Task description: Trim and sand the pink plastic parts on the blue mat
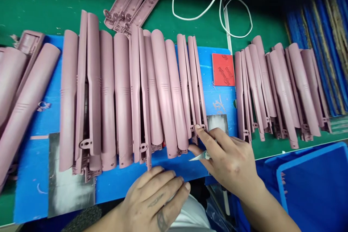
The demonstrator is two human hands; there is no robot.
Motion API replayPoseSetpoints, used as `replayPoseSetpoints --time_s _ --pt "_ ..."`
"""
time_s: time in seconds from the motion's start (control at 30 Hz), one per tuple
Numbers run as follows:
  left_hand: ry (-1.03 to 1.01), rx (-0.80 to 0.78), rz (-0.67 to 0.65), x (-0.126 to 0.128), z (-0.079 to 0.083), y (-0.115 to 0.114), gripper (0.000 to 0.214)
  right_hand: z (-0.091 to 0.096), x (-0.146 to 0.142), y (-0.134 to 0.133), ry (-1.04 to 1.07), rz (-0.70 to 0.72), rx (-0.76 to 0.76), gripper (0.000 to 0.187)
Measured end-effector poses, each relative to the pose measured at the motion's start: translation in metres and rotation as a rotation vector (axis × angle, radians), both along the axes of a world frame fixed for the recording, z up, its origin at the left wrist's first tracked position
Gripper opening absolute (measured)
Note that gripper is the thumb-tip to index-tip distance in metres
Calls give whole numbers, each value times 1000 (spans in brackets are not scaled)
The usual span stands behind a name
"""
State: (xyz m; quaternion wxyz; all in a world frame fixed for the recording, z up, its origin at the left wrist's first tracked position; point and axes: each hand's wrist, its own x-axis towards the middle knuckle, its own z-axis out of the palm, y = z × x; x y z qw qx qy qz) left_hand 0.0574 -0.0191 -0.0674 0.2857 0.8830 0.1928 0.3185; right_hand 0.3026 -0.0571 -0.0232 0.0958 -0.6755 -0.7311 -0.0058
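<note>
Left hand (153,201), right hand's (231,163) blade (198,157), pink shells (163,90)

Mauve plastic shells (163,94) matt, smooth; craft-knife blade (196,157) bright metal; red abrasive pad (223,69) rough

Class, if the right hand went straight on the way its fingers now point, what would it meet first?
The right hand, holding a craft knife, would meet the pink plastic part at its fingertip, apparently already touching, though depth is unclear.
</note>
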Motion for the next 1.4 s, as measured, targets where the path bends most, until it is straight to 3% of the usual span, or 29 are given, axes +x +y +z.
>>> replayPoseSetpoints --time_s 0.23,0.43,0.57,0.67,0.77,0.83,0.93,1.07,1.23,1.33,1.4 --pt "-21 0 -10 2 -2 0 23 -5 -12 -5 70 -61 15 17" --pt "-88 19 -22 0 -14 -3 23 -2 -19 -7 68 -113 62 30" --pt "-111 -11 -74 -1 -6 1 31 3 -30 -21 169 -165 139 24" --pt "-129 -279 -15 1 6 -4 40 7 -44 -42 215 -165 221 22" --pt "-158 -919 7 7 15 -14 29 8 -60 -67 253 -139 268 19" --pt "-250 -1348 -13 15 19 -20 39 7 -71 -83 277 -127 311 19" --pt "-413 -1685 87 30 24 -21 62 2 -89 -100 343 -73 388 19" --pt "-467 -1834 170 51 29 -21 56 -2 -101 -116 466 28 321 16" --pt "-524 -1767 210 56 36 -33 47 5 -72 -125 725 -5 38 33" --pt "-544 -1732 267 53 41 -40 47 8 -49 -122 610 -12 43 16" --pt "-536 -1694 276 52 44 -42 46 8 -39 -116 496 22 99 17"
